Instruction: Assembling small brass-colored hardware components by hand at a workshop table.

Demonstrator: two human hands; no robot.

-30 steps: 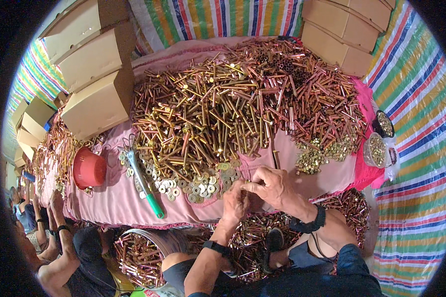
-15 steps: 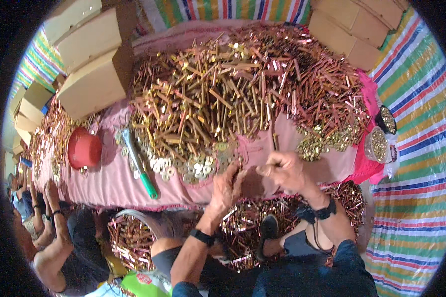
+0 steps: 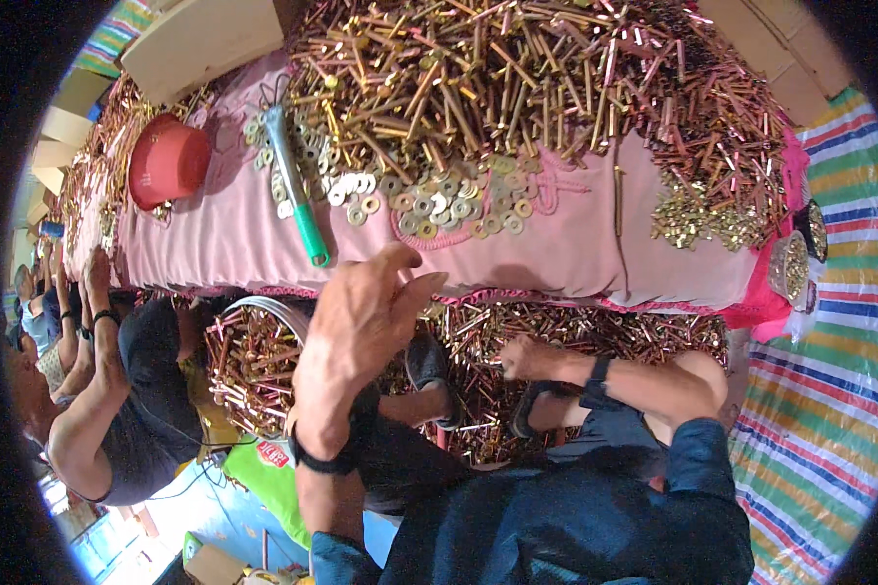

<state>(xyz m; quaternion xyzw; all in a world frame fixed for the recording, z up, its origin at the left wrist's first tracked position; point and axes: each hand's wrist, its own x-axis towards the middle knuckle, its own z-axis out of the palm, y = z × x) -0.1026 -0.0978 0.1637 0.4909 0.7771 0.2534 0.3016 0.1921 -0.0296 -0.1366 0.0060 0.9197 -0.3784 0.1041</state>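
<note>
Just now the two hands have parted. Left hand [image 3: 356,312]: at the near edge of the smooth pink cloth [image 3: 571,244], thumb and forefinger spread, nothing seen between them. Right hand [image 3: 532,359]: lower, curled above loose copper-coloured metal bolts [image 3: 478,333], contents hidden. Two-handed work looks broken off. Flat, ring-shaped silvery washers [image 3: 439,207] lie just far of the left hand; long brass-coloured metal bolts [image 3: 478,83] heap beyond.

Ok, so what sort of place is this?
Probably a makeshift hardware workshop: long bolts lie heaped on a pink cloth, loose washers are spread in front of them, and striped plastic sheeting runs alongside.
</note>
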